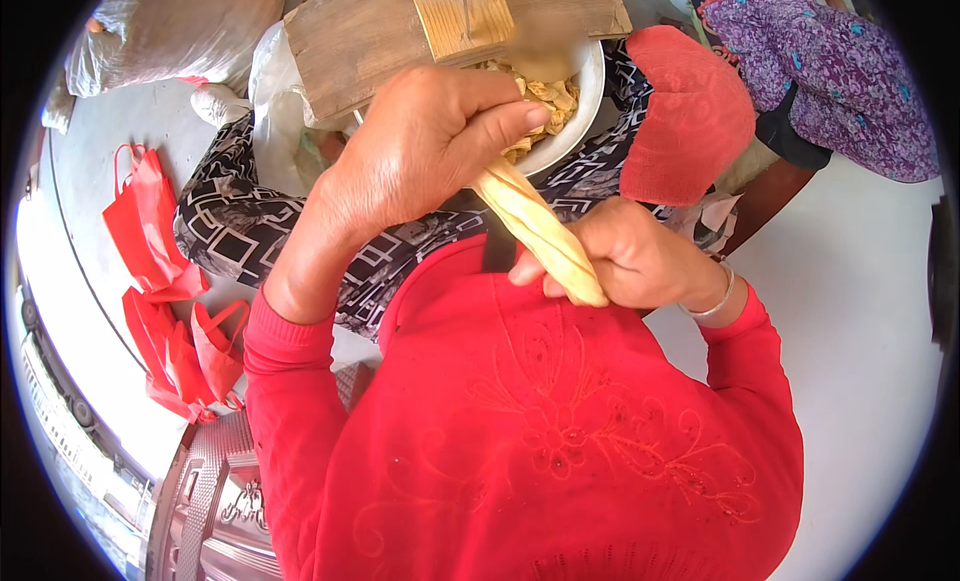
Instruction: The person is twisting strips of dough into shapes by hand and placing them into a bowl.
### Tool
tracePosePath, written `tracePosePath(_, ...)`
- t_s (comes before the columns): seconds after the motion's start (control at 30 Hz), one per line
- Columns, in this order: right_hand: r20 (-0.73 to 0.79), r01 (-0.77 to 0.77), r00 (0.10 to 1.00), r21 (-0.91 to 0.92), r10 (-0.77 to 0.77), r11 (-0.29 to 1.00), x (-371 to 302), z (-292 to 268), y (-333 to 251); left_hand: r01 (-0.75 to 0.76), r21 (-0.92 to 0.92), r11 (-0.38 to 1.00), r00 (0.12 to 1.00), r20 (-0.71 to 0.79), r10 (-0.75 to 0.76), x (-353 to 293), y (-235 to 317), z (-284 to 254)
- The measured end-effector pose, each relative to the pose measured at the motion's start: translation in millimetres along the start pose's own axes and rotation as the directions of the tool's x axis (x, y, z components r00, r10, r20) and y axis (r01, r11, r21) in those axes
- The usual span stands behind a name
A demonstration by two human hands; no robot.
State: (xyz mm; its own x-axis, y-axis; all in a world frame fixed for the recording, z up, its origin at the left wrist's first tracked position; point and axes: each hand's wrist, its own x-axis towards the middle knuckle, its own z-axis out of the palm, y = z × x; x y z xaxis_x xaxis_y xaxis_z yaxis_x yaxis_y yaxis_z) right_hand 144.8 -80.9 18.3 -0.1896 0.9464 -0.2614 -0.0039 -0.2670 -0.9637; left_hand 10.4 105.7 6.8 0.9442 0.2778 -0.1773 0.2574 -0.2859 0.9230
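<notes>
A long, pale yellow, root-like piece (pixel 540 231) slants across my lap, with lengthwise grooves on its surface. My right hand (pixel 645 251), a bracelet on its wrist, is closed around the lower end. My left hand (pixel 430 146) is closed over the upper end, thumb pointing right; the tip under it is hidden. Just beyond my left hand sits a pale metal basin (pixel 592 99) with many yellowish-brown slices (pixel 555 106) in it. Across the basin lies a wooden board (pixel 360 46) with a smaller wood block (pixel 462 19) on top.
A red pad (pixel 690 116) covers my right knee. Red bags (pixel 150 221) lie on the floor at left, near an embossed metallic panel (pixel 225 501). A large plastic-wrapped sack (pixel 180 31) stands far left. Purple floral clothing (pixel 830 71) of another person shows far right.
</notes>
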Motion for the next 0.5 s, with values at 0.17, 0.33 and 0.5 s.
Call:
tracePosePath(0.17, -0.449, 0.322, 0.869, 0.198, -0.206, 0.926, 16, -19, -3, -0.015, -0.702, 0.712, 0.997, -0.069, -0.047, 22, -11, 55)
tracePosePath(0.33, -0.73, 0.197, 0.552, -0.355, -0.402, 0.914, 63, -36, 57, -0.101, -0.789, 0.606, 0.993, -0.121, 0.008, 30, -15, 88)
tracePosePath(0.5, -0.696, 0.079, 0.551, -0.505, -0.46, 0.859, 70, -37, 69, 0.004, -0.848, 0.53, 0.991, -0.069, -0.117, 34, -33, 86)
